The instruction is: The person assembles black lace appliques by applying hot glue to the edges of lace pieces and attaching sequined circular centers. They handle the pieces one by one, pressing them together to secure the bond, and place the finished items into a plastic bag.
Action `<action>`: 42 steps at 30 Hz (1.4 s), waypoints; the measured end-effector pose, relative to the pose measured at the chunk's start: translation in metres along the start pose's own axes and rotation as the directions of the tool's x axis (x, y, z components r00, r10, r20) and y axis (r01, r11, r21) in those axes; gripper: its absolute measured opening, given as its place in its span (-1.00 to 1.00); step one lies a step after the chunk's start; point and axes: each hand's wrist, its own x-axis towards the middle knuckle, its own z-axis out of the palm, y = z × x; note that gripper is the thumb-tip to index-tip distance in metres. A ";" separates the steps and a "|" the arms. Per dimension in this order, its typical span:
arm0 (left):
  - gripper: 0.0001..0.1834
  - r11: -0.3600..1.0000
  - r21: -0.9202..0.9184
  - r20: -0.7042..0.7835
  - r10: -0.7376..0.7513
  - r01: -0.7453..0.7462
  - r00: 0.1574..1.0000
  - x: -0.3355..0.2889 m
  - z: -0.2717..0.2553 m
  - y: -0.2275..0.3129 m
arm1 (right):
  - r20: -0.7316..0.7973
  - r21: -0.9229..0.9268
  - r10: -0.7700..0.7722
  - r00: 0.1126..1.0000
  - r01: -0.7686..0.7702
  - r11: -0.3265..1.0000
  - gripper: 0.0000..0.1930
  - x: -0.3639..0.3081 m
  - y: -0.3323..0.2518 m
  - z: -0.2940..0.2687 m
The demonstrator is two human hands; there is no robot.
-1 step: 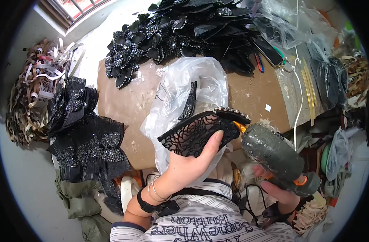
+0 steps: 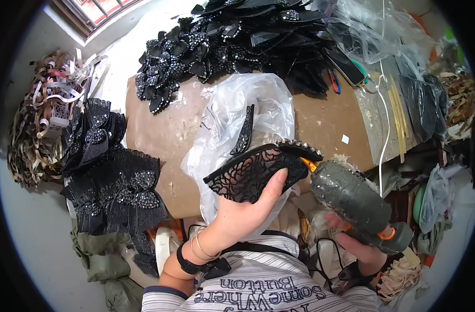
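My left hand (image 2: 248, 216) holds a black lace shoe upper (image 2: 245, 174), its thumb pressed on the lace. A dark beaded strip (image 2: 302, 149) lies along the piece's right end. My right hand (image 2: 359, 249) grips a hot glue gun (image 2: 352, 195) with a dark, wrapped body; its fingers are partly hidden behind the gun. The gun's orange nozzle (image 2: 308, 164) points at the right end of the upper, just under the beaded strip. Below the upper, a crumpled clear plastic bag (image 2: 271, 99) lies on the table, with a narrow black strip (image 2: 244, 130) on it.
Black beaded pieces (image 2: 196, 57) are heaped along the far side of the brown board (image 2: 159, 125). More black lace uppers (image 2: 118, 192) are stacked at the left. A phone (image 2: 345, 66), yellow glue sticks (image 2: 396, 114) and a white cord (image 2: 385, 151) lie at the right.
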 end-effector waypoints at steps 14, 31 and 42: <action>-0.78 0.999 -0.026 0.051 -0.025 0.026 0.998 -0.003 -0.005 0.000 | -0.010 -0.084 0.072 0.997 -0.073 0.994 -0.63 0.015 -0.024 0.002; -0.82 0.999 -0.024 -0.021 -0.034 0.034 0.999 0.001 -0.001 0.000 | 0.013 -0.021 -0.002 1.000 0.002 1.000 -0.66 0.013 -0.024 -0.009; -0.80 0.999 -0.042 0.000 -0.016 0.016 1.000 -0.004 -0.002 0.002 | 0.014 -0.122 0.029 0.999 -0.027 0.992 -0.77 0.016 -0.030 -0.005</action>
